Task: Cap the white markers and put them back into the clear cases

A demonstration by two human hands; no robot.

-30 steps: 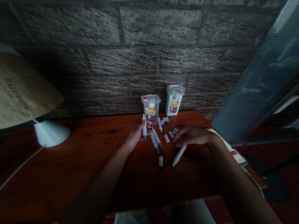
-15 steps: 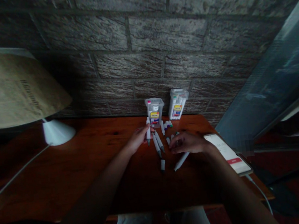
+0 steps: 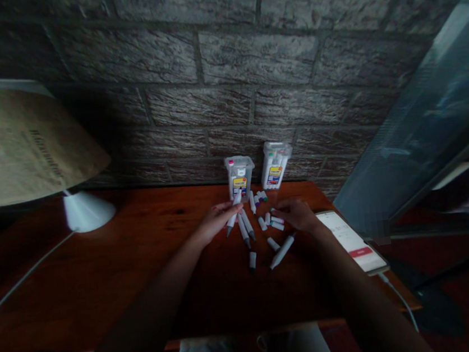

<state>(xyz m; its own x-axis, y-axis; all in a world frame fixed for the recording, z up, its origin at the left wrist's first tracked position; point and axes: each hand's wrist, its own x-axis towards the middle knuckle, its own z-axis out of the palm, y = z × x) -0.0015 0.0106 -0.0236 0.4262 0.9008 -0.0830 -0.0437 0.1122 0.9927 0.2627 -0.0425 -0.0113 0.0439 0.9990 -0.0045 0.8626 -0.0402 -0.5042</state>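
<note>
My left hand [image 3: 213, 223] is closed around a white marker [image 3: 231, 220], which tilts with its dark tip down to the left. At the fingertips of my right hand [image 3: 297, 215], pinched together, is a small marker cap [image 3: 273, 210] with a green end. Several loose caps [image 3: 262, 223] lie on the table just left of that hand. Two uncapped markers [image 3: 244, 232] rest side by side below my left fingers. Closer to me lie another white marker [image 3: 282, 252], a cap [image 3: 273, 244] touching or near it, and a single cap [image 3: 252, 261].
Two clear plastic marker boxes [image 3: 251, 165] [image 3: 276, 167] stand against the brick wall [image 3: 184, 108]. A phone [image 3: 354, 244] with a lit screen and cable lies at the right table edge. A lamp [image 3: 88, 211] with a paper-like shade is on the left of the wooden table [image 3: 142, 254].
The marker in my left hand has tilted, its top swinging right and its tip left. My right hand has drawn slightly back, uncovering several caps, and now pinches one.
</note>
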